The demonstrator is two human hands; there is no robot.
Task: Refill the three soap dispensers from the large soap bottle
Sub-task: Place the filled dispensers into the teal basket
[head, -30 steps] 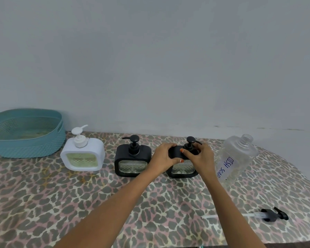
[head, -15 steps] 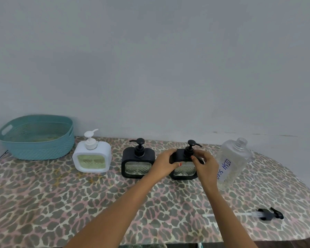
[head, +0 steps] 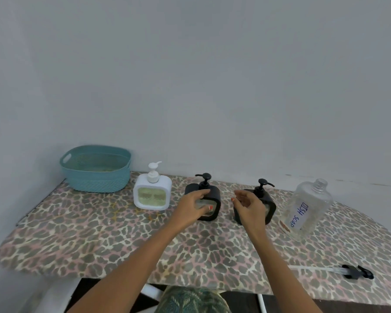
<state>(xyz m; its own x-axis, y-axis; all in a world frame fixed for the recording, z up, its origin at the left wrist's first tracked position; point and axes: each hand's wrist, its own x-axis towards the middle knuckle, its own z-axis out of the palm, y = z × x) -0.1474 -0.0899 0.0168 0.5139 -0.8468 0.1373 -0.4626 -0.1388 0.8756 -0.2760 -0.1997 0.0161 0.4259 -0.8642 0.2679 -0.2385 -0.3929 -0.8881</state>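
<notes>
three soap dispensers in a row on the leopard-print table (head: 99, 233): white soap dispenser (head: 152, 195) on the left, middle black soap dispenser (head: 207, 203) next, right black soap dispenser (head: 265, 205) after that. all three with pump tops on. big clear dish soap bottle (head: 307, 207) at the far right, leaning a bit, cap off, looking almost empty. loose black pump (head: 352, 272) lying near the front right edge. teal basket (head: 95, 169) at the back left corner

left hand (head: 193, 207) laid over the front of the middle black soap dispenser, fingers curled loosely on it, thumb low on the window. cannot tell if squeezing firmly or just resting. right hand (head: 250, 206) in front of the right black soap dispenser, fingers apart and gripping nothing

most likely step now: steadying the middle one and checking its pump. best done like this: hold the body flat on the table with the left hand, twist the collar with the right, not the thin spout. keep it upright so no soap spills. go slow near the leaning bottle, easy to knock over
</notes>
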